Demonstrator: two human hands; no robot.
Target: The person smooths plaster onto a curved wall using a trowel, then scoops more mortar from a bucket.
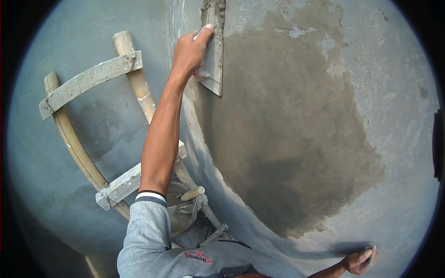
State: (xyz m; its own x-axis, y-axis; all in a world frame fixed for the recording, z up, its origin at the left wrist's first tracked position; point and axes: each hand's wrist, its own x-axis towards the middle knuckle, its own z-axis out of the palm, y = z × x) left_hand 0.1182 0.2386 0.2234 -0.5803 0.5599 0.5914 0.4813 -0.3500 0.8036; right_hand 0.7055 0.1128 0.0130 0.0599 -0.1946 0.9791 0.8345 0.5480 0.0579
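Note:
My left hand (190,54) is wrapped round the grip of a long flat plastering trowel (214,69), whose mortar-crusted blade lies against the wall, pointing up and down. Beside it spreads a darker, damp-looking patch of plaster (282,125) with ragged edges on the grey wall. At the lower right, my right hand (360,262) is closed near the wall, fingers curled. A bit of something greyish shows at its fingertips, too small to name.
Left of my arm leans a bamboo ladder (74,139) with plank rungs, splashed with plaster. Below my elbow, partly hidden, hangs or stands a bucket (178,224) with a round wooden handle (192,193) across its rim. A wall corner (208,153) runs between ladder and patch.

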